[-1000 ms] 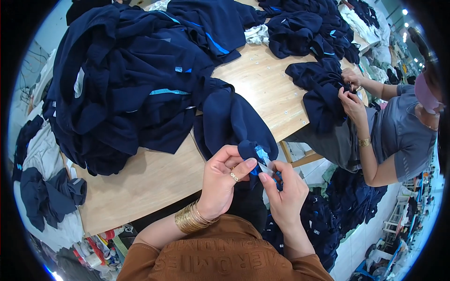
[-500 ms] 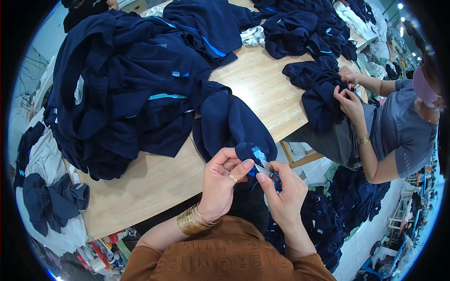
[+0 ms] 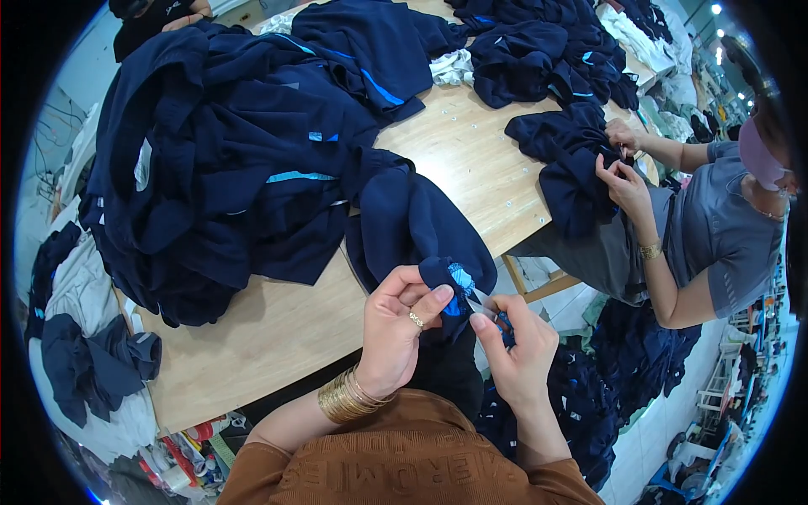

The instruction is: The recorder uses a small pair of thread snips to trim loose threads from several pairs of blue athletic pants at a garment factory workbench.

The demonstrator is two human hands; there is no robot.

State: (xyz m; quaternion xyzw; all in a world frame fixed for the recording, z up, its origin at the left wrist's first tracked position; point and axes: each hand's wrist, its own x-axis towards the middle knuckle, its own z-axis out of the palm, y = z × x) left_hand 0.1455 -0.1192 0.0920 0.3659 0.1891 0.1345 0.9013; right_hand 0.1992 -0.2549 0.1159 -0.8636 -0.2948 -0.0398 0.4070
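My left hand (image 3: 392,330) is closed on the end of a navy garment (image 3: 418,220), thumb pressing its edge. Light blue and white material (image 3: 459,276) shows at the gathered end. In my right hand (image 3: 520,352) is a pair of thread snips (image 3: 481,308) with metal blades and a blue handle, mostly covered by the fingers. The blades point up and left and sit right beside the light blue material; whether they touch it I cannot tell. From the held end, the garment runs back over the table edge toward the pile.
A big heap of navy garments (image 3: 227,168) covers the left of the wooden table (image 3: 278,337). More dark clothes (image 3: 539,50) lie at the far side. To my right a co-worker (image 3: 707,219) handles a navy garment (image 3: 572,168). Dark garments (image 3: 581,396) are piled on the floor.
My right hand has shifted slightly right and down with the snips, and the blades now show more plainly. The held end has turned a little, baring more light blue. My left hand has barely moved.
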